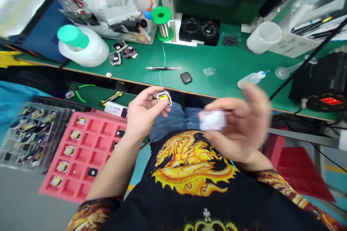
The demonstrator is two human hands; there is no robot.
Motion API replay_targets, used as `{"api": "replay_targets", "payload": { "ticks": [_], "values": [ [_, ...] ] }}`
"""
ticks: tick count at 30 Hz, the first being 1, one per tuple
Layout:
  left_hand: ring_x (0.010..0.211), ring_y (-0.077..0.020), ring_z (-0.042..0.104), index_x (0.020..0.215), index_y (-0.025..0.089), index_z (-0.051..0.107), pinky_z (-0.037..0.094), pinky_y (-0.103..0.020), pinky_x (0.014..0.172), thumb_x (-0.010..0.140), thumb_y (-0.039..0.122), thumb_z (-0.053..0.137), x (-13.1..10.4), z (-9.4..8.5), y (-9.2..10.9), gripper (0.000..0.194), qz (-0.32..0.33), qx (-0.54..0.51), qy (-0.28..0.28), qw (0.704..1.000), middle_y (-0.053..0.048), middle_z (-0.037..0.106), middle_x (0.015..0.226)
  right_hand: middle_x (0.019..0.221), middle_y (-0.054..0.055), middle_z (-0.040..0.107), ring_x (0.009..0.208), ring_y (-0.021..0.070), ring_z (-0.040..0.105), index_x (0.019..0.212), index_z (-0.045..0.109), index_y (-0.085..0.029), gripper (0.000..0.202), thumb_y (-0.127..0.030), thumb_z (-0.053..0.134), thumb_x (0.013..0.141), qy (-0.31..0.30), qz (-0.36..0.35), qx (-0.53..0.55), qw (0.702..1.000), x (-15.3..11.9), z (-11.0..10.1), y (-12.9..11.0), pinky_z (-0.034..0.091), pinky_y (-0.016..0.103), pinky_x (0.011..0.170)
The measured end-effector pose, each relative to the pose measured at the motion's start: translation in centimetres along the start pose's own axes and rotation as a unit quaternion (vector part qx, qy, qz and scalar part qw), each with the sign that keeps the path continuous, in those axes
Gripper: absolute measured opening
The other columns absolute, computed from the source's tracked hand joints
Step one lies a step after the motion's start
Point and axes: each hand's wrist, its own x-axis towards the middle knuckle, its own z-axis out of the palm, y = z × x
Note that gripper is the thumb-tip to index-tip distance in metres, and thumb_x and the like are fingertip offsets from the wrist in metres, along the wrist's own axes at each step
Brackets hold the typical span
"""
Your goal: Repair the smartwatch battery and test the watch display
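Note:
My left hand (145,111) is closed around a small watch case (164,98), thumb on top, with yellow parts showing inside its pale frame. In my right hand (241,122) a whitish, squarish pad (213,120) is pinched between thumb and fingers; motion blurs it, and I cannot tell its exact kind. Both hands are in front of my lap, near the edge of the green bench (195,59). Beyond them on the bench lie a black watch screen (186,77) and metal tweezers (163,68).
Left of my lap, a pink compartment tray (86,139) holds several watch parts, beside a clear tray (32,133) of more parts. A white bottle with a green cap (82,47), a solder wire spool (163,25), a dropper bottle (252,78) and a white cup (264,38) stand on the bench.

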Motion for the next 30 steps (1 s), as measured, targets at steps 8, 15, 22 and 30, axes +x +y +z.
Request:
{"api": "replay_targets", "payload": {
  "ticks": [8,15,22,30],
  "values": [
    [0.063,-0.0112,0.069,0.121,0.021,0.082,0.054,-0.018,0.051,0.086,0.024,0.094,-2.1,0.6,1.0,0.037,-0.048,0.035,-0.012,0.998,-0.001,0.076,0.083,0.118,0.005,0.07,0.098,0.0195,0.069,0.174,0.033,-0.031,0.08,-0.026,0.071,0.104,-0.111,-0.006,-0.072,0.991,-0.3,5.3,5.2,0.064,0.038,0.091],
    [0.069,-0.0121,0.066,0.128,0.024,0.084,0.055,-0.022,0.059,0.091,0.028,0.089,-2.9,0.9,1.6,0.037,-0.045,0.027,-0.029,0.998,-0.004,0.076,0.092,0.125,0.009,0.07,0.1,0.0228,0.069,0.176,0.027,-0.031,0.081,-0.029,0.069,0.107,-0.125,-0.031,-0.094,0.987,-0.4,5.9,5.6,0.065,0.043,0.092],
    [0.072,-0.0125,0.066,0.133,0.027,0.083,0.055,-0.022,0.062,0.096,0.025,0.081,-3.2,0.4,1.4,0.038,-0.083,-0.026,-0.046,0.995,-0.004,0.075,0.095,0.132,0.012,0.069,0.105,0.0248,0.069,0.178,0.02,-0.029,0.088,-0.029,0.071,0.106,-0.136,-0.053,-0.098,0.984,-0.7,6.2,5.9,0.066,0.044,0.092],
    [0.071,-0.0114,0.061,0.126,0.027,0.086,0.052,-0.021,0.059,0.092,0.024,0.083,-3.4,0.5,1.5,0.034,-0.073,-0.014,0.005,0.997,-0.005,0.077,0.1,0.118,0.01,0.069,0.097,0.0237,0.066,0.179,0.019,-0.028,0.082,-0.032,0.065,0.111,-0.135,-0.083,-0.133,0.978,-1.0,6.5,6.0,0.065,0.041,0.086]
  ]
}}
